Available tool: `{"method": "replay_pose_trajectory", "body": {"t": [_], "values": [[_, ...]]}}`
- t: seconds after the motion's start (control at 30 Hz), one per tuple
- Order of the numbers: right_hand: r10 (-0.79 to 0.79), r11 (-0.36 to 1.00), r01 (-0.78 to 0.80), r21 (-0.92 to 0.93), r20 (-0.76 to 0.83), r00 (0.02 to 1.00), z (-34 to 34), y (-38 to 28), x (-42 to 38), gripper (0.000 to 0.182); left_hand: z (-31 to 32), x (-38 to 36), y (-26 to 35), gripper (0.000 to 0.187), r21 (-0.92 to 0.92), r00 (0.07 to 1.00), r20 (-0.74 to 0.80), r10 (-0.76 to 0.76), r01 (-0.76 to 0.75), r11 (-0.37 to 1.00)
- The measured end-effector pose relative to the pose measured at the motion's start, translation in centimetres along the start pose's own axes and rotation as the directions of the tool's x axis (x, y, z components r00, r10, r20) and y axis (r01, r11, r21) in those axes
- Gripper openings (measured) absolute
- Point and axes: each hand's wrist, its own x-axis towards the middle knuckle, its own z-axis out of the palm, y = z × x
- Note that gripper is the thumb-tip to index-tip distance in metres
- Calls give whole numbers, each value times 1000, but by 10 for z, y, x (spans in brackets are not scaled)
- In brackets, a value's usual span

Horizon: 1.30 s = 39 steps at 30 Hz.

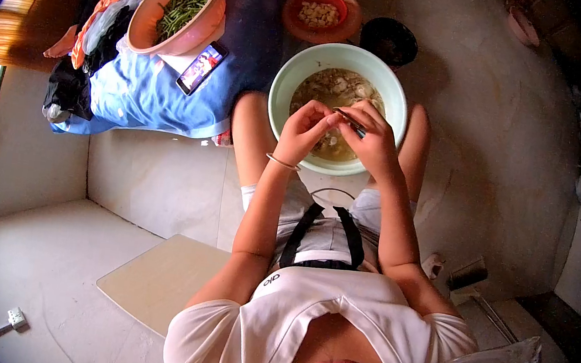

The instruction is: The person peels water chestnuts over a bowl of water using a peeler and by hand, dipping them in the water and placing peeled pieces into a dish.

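Your left hand (302, 131) and right hand (374, 142) meet above the green bowl (290, 74) at upper centre, fingers pinched on a thin dark piece (349, 122), maybe a bean.

both hands raised together, left hand (302, 131) and right hand (374, 142) pinching.

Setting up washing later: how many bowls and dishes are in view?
4: pale green bowl under the hands, pink bowl of greens, orange dish, dark bowl. Others may be hidden.

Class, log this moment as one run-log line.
left hand: pinching small item | right hand: holding thin dark tool | below: pale green bowl with murky liquid | nearby: pink bowl of green beans, phone
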Motion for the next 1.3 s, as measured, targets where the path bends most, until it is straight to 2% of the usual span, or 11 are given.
{"method": "replay_pose_trajectory", "body": {"t": [0.07, 0.2, 0.27, 0.3, 0.37, 0.6, 0.67, 0.8, 0.87, 1.2, 1.3], "values": [[-48, 999, 48, 2, 10, 999, 1, 1, 1, 19, 2, 0, -1, 11, -46, 999, -28, 18, -20, 999], [-58, 998, 57, 23, 40, 997, -1, 2, -1, 18, -1, -3, -7, 11, -23, 999, -22, 28, -28, 999], [-49, 998, 48, 31, 56, 997, 0, 4, 1, 17, -6, 0, -10, 12, 89, 1000, -9, -3, 4, 996], [-51, 998, 49, 29, 56, 997, -1, 5, 1, 17, -5, 0, -10, 12, 87, 1000, -8, 0, 1, 996], [-84, 996, 83, 17, 52, 995, -1, 7, -1, 18, -2, -2, -9, 13, 194, 997, -15, 75, -71, 978], [-97, 994, 100, -47, 53, 994, -2, 5, -1, 20, 2, -3, -1, 14, 229, 991, -8, 136, -131, 965], [-95, 994, 98, -52, 62, 994, -2, 5, -2, 20, 2, -3, -2, 13, 321, 983, -9, 185, -173, 931], [-84, 995, 88, -50, 78, 993, -2, 6, -4, 21, 1, -4, -3, 11, 410, 987, -11, 158, -140, 902], [-70, 995, 77, -59, 101, 992, -1, 8, -4, 23, 1, -4, -5, 11, 501, 966, -7, 260, -222, 837], [-53, 995, 60, -75, 91, 994, 3, 12, -5, 23, 4, -6, 5, 17, 666, 943, 14, 332, -257, 700], [-52, 998, 51, 21, 54, 997, 4, 12, -3, 22, 6, -6, 8, 15, 705, 922, 23, 386, -289, 647]]}}
